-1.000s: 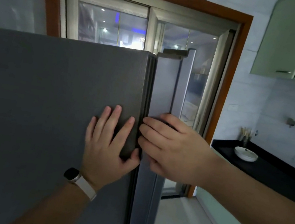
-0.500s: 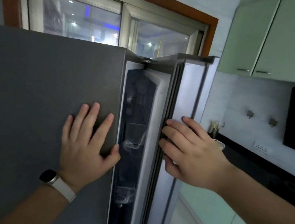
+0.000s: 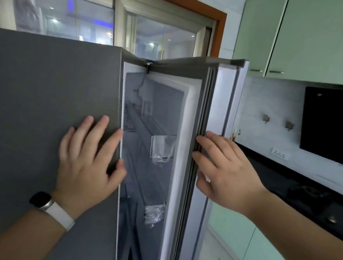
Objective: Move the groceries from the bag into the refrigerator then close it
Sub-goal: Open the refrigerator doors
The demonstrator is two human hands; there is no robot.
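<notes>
Refrigerator (image 3: 31,118) fills left of view. Left hand (image 3: 90,161) flat, fingers spread, on its grey left door. Right hand (image 3: 224,172) curled round edge of right door (image 3: 220,106), which stands ajar. Shelves (image 3: 143,129) visible inside gap.

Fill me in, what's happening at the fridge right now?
A person is opening the refrigerator. The left hand lies flat on the grey left door, bracing it. The right hand has its grip on the edge of the right door, which stands partly open. Shelves show through the gap; no groceries or bag in view.
</notes>
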